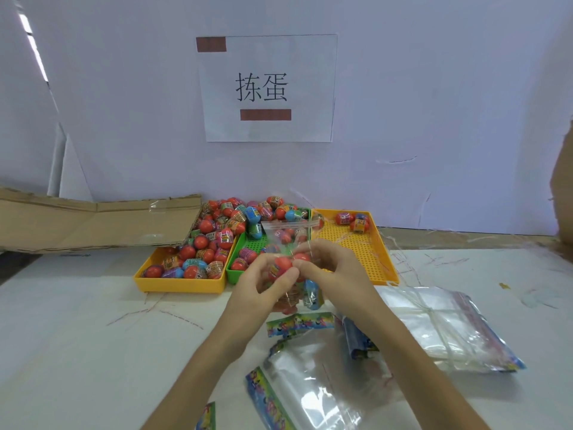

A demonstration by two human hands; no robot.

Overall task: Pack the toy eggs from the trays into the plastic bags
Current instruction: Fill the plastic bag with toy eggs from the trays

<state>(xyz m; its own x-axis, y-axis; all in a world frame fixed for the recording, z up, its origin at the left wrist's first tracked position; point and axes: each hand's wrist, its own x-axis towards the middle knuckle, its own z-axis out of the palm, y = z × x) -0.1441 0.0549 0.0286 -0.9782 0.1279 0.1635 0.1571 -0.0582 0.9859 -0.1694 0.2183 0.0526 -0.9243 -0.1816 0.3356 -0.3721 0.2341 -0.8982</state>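
Observation:
My left hand [260,287] and my right hand [335,268] meet above the table in front of the trays. Between them stands a clear zip bag [286,234] with several toy eggs inside. The left fingers curl round a red toy egg [280,266] through the plastic. My right fingers pinch the bag's side. The left yellow tray [183,282] is heaped with red, blue and pink eggs. A green tray [232,273] in the middle holds more eggs. The right yellow tray [384,259] has two eggs [353,220] at its far end.
A stack of empty clear bags [440,324] tied with a band lies to the right. Loose bags and colourful header cards [300,324] lie near me. Flattened cardboard [93,225] sits at the back left. A paper sign [266,88] hangs on the wall.

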